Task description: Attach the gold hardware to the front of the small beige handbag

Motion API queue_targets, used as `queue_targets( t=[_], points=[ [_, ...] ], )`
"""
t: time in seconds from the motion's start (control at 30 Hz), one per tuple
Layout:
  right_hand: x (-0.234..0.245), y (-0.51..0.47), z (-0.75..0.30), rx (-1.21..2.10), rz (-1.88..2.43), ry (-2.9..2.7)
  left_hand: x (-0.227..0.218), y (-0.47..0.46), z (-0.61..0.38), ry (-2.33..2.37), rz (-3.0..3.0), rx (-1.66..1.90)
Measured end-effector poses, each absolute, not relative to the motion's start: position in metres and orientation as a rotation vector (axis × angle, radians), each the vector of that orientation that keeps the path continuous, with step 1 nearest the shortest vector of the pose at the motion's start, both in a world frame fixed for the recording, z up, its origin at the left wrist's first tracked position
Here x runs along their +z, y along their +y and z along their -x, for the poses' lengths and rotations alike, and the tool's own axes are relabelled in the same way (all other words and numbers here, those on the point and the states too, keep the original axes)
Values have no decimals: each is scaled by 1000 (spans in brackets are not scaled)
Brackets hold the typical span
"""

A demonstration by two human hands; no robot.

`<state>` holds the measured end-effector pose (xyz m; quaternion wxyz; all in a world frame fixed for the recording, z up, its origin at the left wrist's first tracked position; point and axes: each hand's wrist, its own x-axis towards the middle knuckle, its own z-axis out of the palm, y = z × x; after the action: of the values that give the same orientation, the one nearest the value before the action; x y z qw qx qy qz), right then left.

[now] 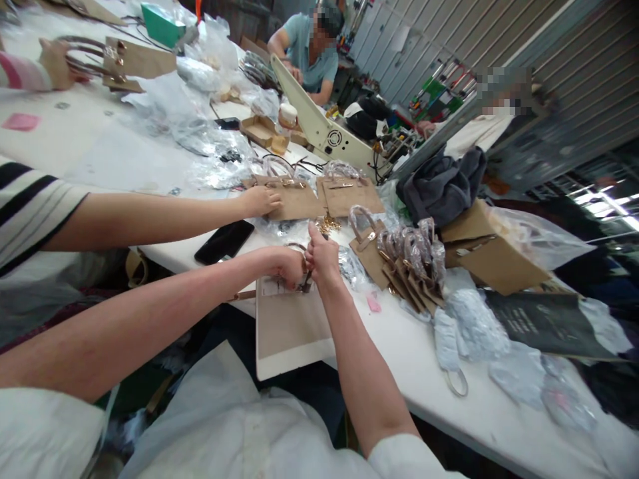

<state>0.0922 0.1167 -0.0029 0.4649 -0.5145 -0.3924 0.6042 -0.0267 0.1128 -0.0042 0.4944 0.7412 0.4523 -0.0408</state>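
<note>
I saw pale, even light on the white table (387, 346) around the left hand (290, 267) and right hand (325, 258), with only soft shadows; far to their right, overhead lamps (596, 197) burned out, while crinkled plastic (217, 171) glared beyond them to the left. Below them my view went dark, small detail between them smeared, and the outer edges stretched
</note>
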Motion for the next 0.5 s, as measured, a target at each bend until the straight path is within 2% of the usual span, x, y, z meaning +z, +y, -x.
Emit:
queue_targets(
  t=[0.1,0.27,0.5],
  points=[
    [1,102,-119,1514,1046,-934,6,108,30,1100,-1829,-141],
    [6,61,-144,1263,711,-988,9,108,29,1111,-1826,-132],
    [-5,44,-118,1113,717,-1102,7,108,30,1081,-1836,-129]
  ],
)
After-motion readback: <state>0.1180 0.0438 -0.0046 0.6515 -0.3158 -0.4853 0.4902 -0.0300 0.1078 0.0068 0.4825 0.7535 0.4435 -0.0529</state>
